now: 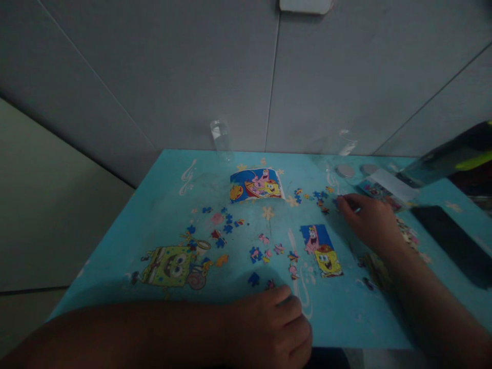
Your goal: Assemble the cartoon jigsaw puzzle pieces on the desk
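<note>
My right hand (365, 218) reaches over the right part of the table, its thumb and index finger pinched on a blue jigsaw piece (337, 203). My left hand (274, 328) rests closed at the table's front edge, knuckles up; nothing shows in it. Just above that hand lie a dark blue jigsaw piece (253, 279) and another small piece. Between the hands is a partly joined puzzle (322, 251) showing a pink starfish and a yellow sponge character. Loose pieces (266, 252) lie left of it, with more blue ones (226, 223) farther left. A picture card (257, 184) lies behind them.
Two clear plastic cylinders (222, 141) (347, 143) stand near the wall. Two round lids (345, 170) (369, 169), another card (380, 189), a dark phone-like slab (453, 243) and a transparent bottle-like object (442, 159) are on the right. The blue tabletop (115, 256) has printed cartoons.
</note>
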`<state>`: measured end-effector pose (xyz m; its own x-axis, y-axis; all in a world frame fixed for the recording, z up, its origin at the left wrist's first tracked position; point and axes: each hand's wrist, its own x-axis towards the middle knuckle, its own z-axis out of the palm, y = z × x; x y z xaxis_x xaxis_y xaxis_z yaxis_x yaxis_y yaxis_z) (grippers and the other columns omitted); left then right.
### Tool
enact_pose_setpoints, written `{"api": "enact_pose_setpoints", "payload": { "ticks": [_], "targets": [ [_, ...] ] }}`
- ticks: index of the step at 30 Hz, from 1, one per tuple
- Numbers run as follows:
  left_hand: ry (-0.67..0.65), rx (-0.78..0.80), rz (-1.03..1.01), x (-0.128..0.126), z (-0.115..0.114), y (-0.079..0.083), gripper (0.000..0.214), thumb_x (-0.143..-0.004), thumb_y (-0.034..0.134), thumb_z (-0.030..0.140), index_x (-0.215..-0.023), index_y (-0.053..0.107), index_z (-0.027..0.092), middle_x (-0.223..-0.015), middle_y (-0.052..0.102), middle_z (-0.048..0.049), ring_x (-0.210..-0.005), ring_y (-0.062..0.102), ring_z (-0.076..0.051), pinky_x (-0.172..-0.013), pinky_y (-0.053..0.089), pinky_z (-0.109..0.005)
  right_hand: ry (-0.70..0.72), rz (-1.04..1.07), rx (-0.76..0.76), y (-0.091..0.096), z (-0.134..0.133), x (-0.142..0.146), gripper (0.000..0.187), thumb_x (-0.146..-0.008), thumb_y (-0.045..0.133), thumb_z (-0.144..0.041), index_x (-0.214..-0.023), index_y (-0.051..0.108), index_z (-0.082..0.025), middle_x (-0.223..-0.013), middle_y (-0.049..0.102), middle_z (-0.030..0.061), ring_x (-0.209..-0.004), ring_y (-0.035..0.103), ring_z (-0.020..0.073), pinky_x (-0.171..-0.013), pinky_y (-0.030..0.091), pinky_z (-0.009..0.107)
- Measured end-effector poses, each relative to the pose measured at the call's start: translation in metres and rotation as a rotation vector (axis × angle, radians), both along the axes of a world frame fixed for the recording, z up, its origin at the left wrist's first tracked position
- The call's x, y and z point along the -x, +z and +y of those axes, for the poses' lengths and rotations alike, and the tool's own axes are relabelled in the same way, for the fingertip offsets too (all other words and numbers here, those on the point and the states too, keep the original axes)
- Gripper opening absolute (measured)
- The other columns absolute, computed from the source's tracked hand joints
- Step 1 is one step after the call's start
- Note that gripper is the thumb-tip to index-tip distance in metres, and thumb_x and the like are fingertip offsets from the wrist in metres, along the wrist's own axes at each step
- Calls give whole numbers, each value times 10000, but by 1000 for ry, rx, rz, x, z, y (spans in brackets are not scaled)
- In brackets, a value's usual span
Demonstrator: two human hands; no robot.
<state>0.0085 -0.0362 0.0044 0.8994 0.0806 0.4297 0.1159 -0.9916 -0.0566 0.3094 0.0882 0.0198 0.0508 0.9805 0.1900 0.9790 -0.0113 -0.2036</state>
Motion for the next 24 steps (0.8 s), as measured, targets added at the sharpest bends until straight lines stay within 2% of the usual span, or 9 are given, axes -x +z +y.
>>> {"api": "enact_pose_setpoints", "payload": {
  "ticks": [5, 10, 17, 20, 24],
  "targets": [
    [-2, 1, 4, 0, 0, -2, 141, -967, 602, 234, -956, 716, 151, -852, 644, -60, -741, 580, -191, -712, 474, -408, 21, -2, -5, 1, -1, 1, 382, -991, 500, -486, -963, 762, -210, -911, 786, 105, -757, 726, 286, -663, 468, 370],
    [-3, 0, 0, -1, -1, -3, 142, -960, 617, 250, -943, 717, 150, -811, 610, -46, -731, 566, -187, -700, 461, -397, 25, 4, -12, -1, 1, -1, 367, -979, 520, -498, -952, 762, -224, -893, 788, 79, -753, 723, 285, -668, 479, 369],
    [-5, 3, -3, -1, 0, -2, 140, -956, 627, 257, -921, 713, 153, -839, 628, -57, -755, 578, -192, -716, 469, -395, 68, 46, -15, 0, -1, 0, 353, -979, 541, -472, -988, 772, -204, -889, 787, 90, -731, 723, 269, -667, 494, 370],
    [-7, -1, -4, -1, 0, -3, 141, -961, 617, 247, -923, 714, 153, -832, 630, -56, -747, 578, -192, -711, 474, -399, 221, 135, 22, 1, -2, 2, 308, -981, 556, -443, -1050, 761, -224, -950, 785, 57, -790, 728, 238, -736, 544, 365],
    [0, -2, 4, 0, 0, -2, 152, -969, 607, 255, -948, 719, 154, -832, 632, -49, -740, 574, -190, -699, 476, -394, 534, 216, 101, 7, -6, 7, 279, -991, 561, -396, -1126, 753, -246, -1151, 751, 67, -1034, 711, 240, -937, 569, 408]
  ]
}}
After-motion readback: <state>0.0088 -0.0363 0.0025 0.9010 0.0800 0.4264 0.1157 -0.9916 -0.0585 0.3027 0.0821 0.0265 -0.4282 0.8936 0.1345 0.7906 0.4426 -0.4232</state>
